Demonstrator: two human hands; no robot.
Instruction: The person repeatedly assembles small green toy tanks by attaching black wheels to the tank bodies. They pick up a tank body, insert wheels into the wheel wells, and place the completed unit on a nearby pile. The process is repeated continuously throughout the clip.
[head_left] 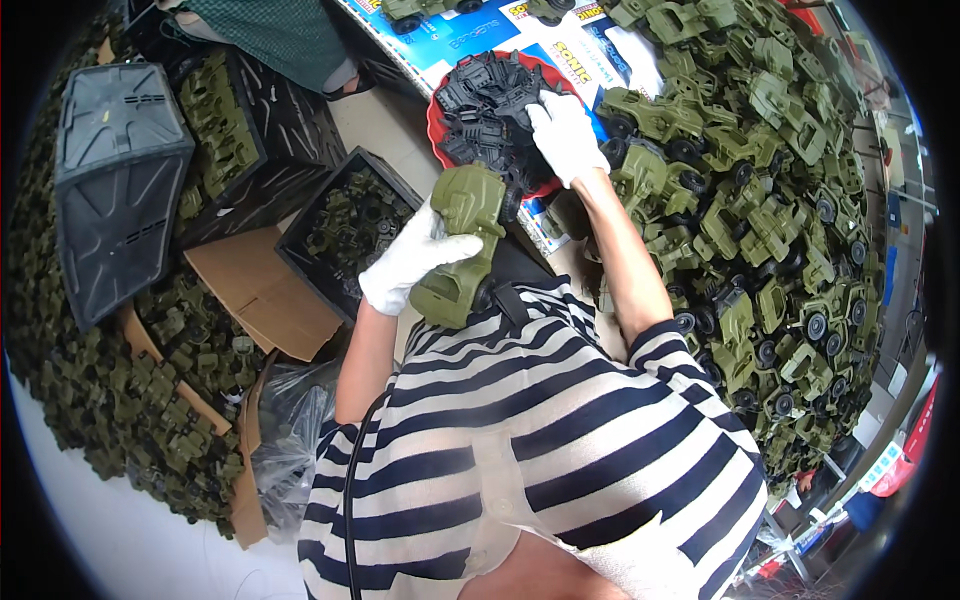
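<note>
My left hand (420,250), in a white glove, grips an olive-green toy jeep (462,215) by its side, thumb across the body. The jeep is tilted up on end in front of my striped shirt, with black wheels along its right side. My right hand (566,135), also white-gloved, reaches into a red basin (435,125). The basin is heaped with dark grey plastic parts (495,95). The right fingers are bent down on a dark grey part among them, and their tips are partly hidden.
Green toy jeeps (740,210) are piled high on my right. To the left stand a dark crate (345,160) of small parts, larger crates (125,190), a cardboard flap (262,290) and a heap of green pieces (150,410). A person's green garment (285,45) shows beyond the crates.
</note>
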